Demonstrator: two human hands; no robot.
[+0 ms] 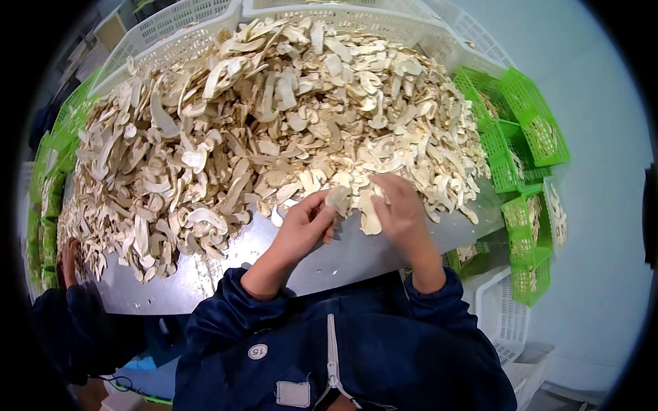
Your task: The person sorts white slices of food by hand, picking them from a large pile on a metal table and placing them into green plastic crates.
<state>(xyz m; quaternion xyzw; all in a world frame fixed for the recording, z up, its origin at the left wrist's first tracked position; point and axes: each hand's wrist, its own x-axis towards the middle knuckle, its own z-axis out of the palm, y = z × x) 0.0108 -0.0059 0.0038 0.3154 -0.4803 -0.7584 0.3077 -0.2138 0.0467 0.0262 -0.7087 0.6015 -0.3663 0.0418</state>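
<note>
A large heap of pale dried mushroom slices [308,118] covers most of the metal table [339,262]. At the heap's front edge, my left hand [308,218] pinches one mushroom slice [338,199] between thumb and fingers. My right hand [401,210] is just to the right, its fingers curled over the front of the heap. A longer mushroom slice [370,218] hangs beside its thumb and seems to be in its grip, though the fingers hide part of the contact.
White perforated crates [349,18] line the heap's back. Green plastic baskets [532,118] holding slices stand along the right edge, and more green baskets [51,200] along the left. A co-worker's hand [69,259] touches the heap at far left. A white crate [506,313] sits low right.
</note>
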